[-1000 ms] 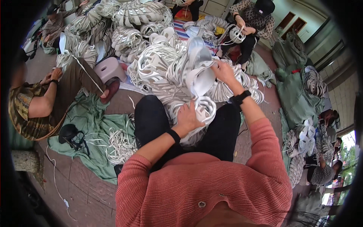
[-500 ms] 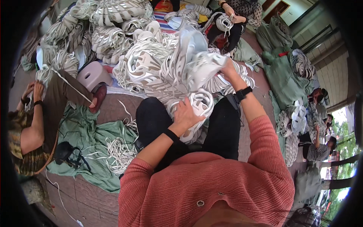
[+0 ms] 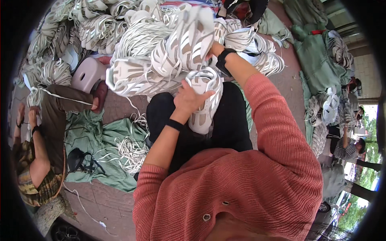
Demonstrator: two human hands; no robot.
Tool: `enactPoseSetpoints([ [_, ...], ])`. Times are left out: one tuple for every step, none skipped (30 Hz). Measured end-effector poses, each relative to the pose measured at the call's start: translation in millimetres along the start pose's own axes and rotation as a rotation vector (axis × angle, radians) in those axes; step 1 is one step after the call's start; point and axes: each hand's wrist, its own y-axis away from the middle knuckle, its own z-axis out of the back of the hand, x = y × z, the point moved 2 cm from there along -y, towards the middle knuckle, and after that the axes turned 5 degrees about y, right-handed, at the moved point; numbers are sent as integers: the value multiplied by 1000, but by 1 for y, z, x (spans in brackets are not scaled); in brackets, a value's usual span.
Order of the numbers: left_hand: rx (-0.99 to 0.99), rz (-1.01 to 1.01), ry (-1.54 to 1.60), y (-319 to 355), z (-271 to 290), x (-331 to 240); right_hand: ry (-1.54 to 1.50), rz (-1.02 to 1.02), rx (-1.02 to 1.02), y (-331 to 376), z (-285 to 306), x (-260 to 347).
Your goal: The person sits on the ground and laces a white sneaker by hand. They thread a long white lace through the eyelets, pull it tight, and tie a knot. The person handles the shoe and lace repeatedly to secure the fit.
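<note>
White-and-beige laced shoe uppers (image 3: pixel 202 117) lie between my knees. My left hand (image 3: pixel 188 100) is closed over them, its thumb stretched across the top. Farther forward, my right hand (image 3: pixel 214 50) grips the right side of a bundle of striped shoe uppers (image 3: pixel 183 50); its fingers are mostly hidden behind the bundle, whose upper end is smeared by motion. To the left of that bundle, another pale stack of uppers (image 3: pixel 130 75) lies sideways beyond my left knee.
Large heaps of laced uppers (image 3: pixel 96 34) spread at the far left. A pink plastic stool (image 3: pixel 87 75) and a seated co-worker (image 3: pixel 38 160) are on my left. Loose white laces (image 3: pixel 132 152) lie on a green cloth (image 3: pixel 114 176). Green sacks (image 3: pixel 319 60) stand at right.
The bundle in my right hand has swung left and forward, now showing its striped outer side. My left hand stays on the uppers at my lap, while the view has shifted slightly.
</note>
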Motion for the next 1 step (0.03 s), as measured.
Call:
enactPoseSetpoints([
  [-8,15,-33,-6,-2,0,25,-65,54,-11,-4,-16],
])
